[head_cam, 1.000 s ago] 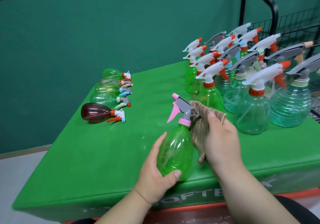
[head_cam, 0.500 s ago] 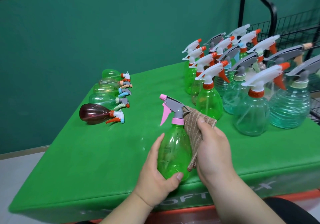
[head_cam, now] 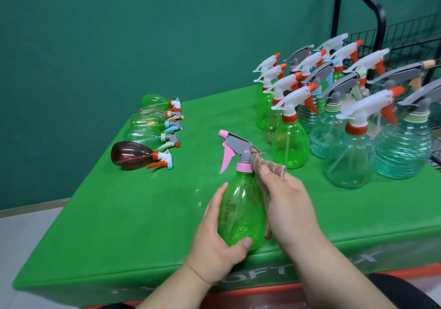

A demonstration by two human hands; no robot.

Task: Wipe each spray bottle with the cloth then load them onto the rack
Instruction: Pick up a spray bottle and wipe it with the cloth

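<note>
A green spray bottle (head_cam: 239,209) with a pink collar and a grey and pink trigger head stands upright near the front edge of the green table (head_cam: 148,213). My left hand (head_cam: 218,244) grips its lower body from the left. My right hand (head_cam: 290,209) presses a brown ribbed cloth (head_cam: 263,165) against the bottle's right shoulder and neck. Part of the cloth hangs down behind the bottle.
Several upright spray bottles (head_cam: 350,156) crowd the table's right half. Several small bottles lie on their sides at the left, the nearest one dark brown (head_cam: 132,155). A black wire rack (head_cam: 405,36) stands behind the upright bottles at the far right.
The bottle has turned from tilted to upright and shifted slightly left. My right hand with the cloth has slid along the bottle's neck and shoulder.
</note>
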